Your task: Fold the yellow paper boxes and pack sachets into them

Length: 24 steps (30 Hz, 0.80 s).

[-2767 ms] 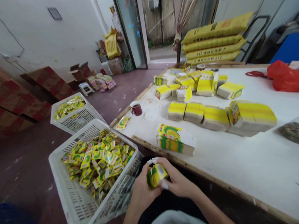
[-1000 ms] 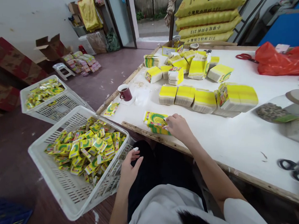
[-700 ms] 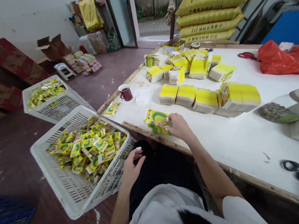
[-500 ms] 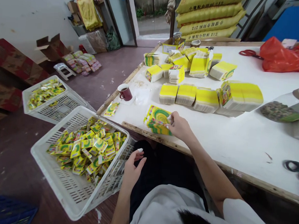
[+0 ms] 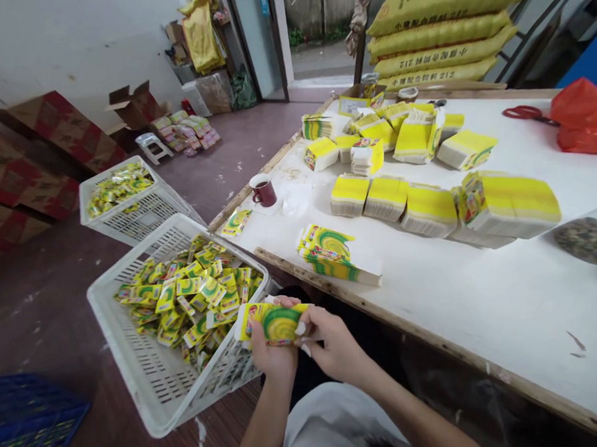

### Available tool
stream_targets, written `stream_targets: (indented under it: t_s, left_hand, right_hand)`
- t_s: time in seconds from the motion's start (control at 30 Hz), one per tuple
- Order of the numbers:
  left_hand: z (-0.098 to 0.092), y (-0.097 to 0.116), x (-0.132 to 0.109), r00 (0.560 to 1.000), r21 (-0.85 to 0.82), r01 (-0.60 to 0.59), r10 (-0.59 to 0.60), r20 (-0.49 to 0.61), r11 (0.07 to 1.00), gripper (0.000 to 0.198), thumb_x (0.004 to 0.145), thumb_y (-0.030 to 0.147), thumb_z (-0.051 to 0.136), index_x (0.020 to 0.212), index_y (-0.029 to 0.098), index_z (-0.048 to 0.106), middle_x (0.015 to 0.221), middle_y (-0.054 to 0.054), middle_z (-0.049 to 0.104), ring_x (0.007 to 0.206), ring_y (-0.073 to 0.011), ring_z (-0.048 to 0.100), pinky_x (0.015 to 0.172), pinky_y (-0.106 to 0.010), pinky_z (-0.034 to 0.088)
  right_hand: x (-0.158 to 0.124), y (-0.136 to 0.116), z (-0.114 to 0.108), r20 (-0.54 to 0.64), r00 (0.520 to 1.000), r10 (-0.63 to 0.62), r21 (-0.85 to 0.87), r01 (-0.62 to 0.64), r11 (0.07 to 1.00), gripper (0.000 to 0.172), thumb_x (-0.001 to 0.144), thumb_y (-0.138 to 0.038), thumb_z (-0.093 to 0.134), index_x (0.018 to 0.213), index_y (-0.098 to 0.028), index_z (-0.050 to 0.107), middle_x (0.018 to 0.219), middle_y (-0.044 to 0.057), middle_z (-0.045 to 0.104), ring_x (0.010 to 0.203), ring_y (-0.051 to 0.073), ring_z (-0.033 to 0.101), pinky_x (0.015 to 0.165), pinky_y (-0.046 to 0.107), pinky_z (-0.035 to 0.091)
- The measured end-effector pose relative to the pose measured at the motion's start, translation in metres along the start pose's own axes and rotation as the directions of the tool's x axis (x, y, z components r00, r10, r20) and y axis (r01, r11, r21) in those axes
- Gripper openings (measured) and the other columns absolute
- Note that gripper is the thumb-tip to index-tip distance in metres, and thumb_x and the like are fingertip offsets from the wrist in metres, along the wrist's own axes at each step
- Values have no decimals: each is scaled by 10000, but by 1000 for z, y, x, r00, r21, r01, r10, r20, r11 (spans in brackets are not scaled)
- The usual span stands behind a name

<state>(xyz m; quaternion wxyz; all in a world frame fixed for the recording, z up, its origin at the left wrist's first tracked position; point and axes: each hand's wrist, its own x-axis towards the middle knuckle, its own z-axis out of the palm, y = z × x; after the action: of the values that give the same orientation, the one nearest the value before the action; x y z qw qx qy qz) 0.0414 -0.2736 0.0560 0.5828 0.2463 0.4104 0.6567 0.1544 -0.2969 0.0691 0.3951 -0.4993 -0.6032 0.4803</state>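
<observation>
Over my lap, my left hand (image 5: 278, 352) grips a flat yellow-and-green printed carton (image 5: 274, 323) near its left end. My right hand (image 5: 333, 339) pinches the same carton at its right end, thumb and fingers closed on the edge. On the table just beyond lies a stack of flat cartons (image 5: 333, 252) with the same print. To the left of my hands stands a white plastic basket (image 5: 168, 413), holding many small filled yellow cartons (image 5: 189, 291).
Bundles of flat cartons (image 5: 387, 198) line the white table (image 5: 440, 291). A maroon mug (image 5: 265, 194) stands near its left edge. Red-handled scissors (image 5: 523, 112) and a red plastic bag (image 5: 587, 118) lie at the back right. A second basket (image 5: 144, 199) sits on the floor.
My right hand has moved from the carton stack on the table back to my lap with a carton. My left hand, empty before, now grips it too. The view has shifted slightly.
</observation>
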Motion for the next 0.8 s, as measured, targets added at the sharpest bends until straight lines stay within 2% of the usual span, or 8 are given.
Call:
stream_targets:
  t_s: [0.1, 0.23, 0.33, 0.43, 0.53, 0.6, 0.67, 0.8]
  left_hand:
    - [-1, -1, -7, 1000, 1, -24, 24, -8, 1000, 432, 851, 611, 479, 895, 215, 645, 868, -65, 611, 913, -255, 628, 859, -392, 543]
    - [-3, -2, -8, 996, 62, 67, -70, 48, 996, 497, 811, 689, 491, 903, 220, 625, 872, -76, 591, 866, -263, 608, 822, -424, 545]
    - [-2, -1, -1, 995, 2, 72, -72, 76, 997, 512, 802, 725, 494, 784, 222, 588, 758, -43, 530, 721, -206, 544, 723, -364, 532]
    - [-2, 0, 8, 1000, -93, 7, -10, -25, 996, 538, 752, 757, 574, 712, 222, 533, 664, 7, 438, 591, -139, 427, 573, -262, 470]
    - [-5, -1, 13, 998, -48, 22, -24, -58, 999, 662, 650, 884, 550, 666, 224, 505, 621, 21, 413, 538, -123, 388, 485, -237, 427]
    - [-8, -4, 13, 998, 16, 54, -53, -29, 998, 760, 528, 976, 508, 653, 226, 528, 625, 4, 477, 550, -144, 448, 489, -267, 460]
    - [-12, -9, 11, 997, 86, 59, -54, -58, 995, 757, 436, 942, 626, 671, 223, 588, 654, -12, 573, 595, -170, 537, 548, -291, 515]
    - [-31, -16, 11, 988, 228, 98, -68, -139, 969, 462, 563, 614, 855, 732, 213, 700, 725, -21, 713, 680, -180, 656, 684, -294, 569]
  right_hand:
    - [-3, 0, 8, 72, 995, 70, 197, -82, 977, 219, 701, -124, 622, 803, -218, 452, 760, -39, 490, 666, 115, 404, 597, 234, 334]
    - [0, -1, 5, 184, 977, 109, 346, -169, 923, 353, 634, -116, 689, 830, -229, 417, 775, -65, 425, 685, 103, 350, 594, 218, 324]
    - [0, 1, 8, 146, 980, 132, 315, -172, 933, 417, 595, -48, 661, 876, -237, 419, 799, -69, 424, 692, 100, 356, 584, 212, 312]
    - [0, 5, 17, 131, 981, 144, 270, -175, 947, 488, 579, -41, 684, 952, -248, 447, 797, -81, 431, 654, 92, 352, 556, 213, 295]
    - [4, 10, 20, 148, 980, 136, 257, -171, 951, 491, 579, -36, 684, 980, -246, 494, 771, -89, 459, 630, 88, 368, 542, 217, 287]
    - [9, 12, 14, 84, 987, 134, 235, -150, 960, 413, 610, -47, 666, 953, -233, 530, 756, -81, 486, 637, 95, 395, 556, 221, 307]
    - [14, 14, 2, -37, 995, 96, 170, -89, 981, 294, 675, -69, 627, 922, -218, 573, 768, -54, 542, 666, 112, 449, 603, 235, 358]
    - [17, 19, -26, -173, 979, -103, -42, 97, 994, 234, 734, -30, 529, 828, -210, 647, 798, 8, 645, 766, 163, 567, 707, 287, 442]
